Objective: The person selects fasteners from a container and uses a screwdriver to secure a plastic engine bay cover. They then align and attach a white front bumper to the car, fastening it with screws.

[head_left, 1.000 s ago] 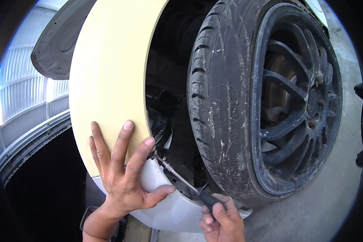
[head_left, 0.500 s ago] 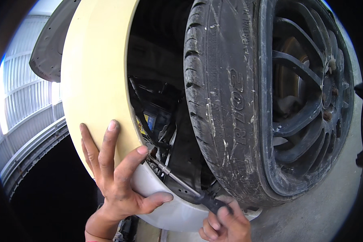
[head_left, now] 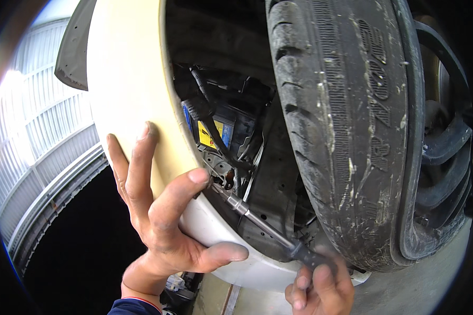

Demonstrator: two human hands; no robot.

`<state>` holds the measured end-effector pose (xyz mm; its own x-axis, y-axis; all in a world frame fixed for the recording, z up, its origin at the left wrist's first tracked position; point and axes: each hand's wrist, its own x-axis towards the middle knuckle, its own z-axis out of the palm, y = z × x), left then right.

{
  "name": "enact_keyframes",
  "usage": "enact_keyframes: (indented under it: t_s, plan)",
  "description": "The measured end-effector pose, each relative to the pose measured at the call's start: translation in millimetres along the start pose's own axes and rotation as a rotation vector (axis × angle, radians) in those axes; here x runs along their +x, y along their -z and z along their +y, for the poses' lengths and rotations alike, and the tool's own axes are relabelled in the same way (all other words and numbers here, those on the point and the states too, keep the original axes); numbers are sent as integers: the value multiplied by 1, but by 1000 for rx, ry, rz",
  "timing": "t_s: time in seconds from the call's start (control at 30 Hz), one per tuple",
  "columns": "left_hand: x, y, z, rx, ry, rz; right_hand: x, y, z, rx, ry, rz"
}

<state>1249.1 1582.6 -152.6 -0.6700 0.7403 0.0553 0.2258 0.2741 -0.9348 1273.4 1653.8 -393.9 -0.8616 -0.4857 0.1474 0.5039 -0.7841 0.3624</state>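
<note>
Yellow fender is under my spread left hand; my right hand grips a driver (the wheel well holds a black box).

Fender left, tire right, driver between

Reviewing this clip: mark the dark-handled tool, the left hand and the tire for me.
Dark-handled tool [head_left: 268, 227]: head view, on the middle of its metal shaft.
Left hand [head_left: 165, 231]: head view, on the back of the hand.
Tire [head_left: 357, 136]: head view, on the sidewall.
</note>
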Motion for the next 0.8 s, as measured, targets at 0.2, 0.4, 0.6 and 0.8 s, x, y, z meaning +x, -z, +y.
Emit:
enact_keyframes:
  t_s: [0.2,0.4,0.6,0.8]
  plan:
    - [0,-3,0,-3,17,14,15,25,-24,35,-320,-190]
    - [-4,-14,9,-33,-10,76,6,11,-9,-82,-15,-94]
    - [3,-3,13,100,-62,4,8,21,-26,-102,-187,-145]
    - [11,-15,34,132,-41,79,6,17,5,71,141,-8]
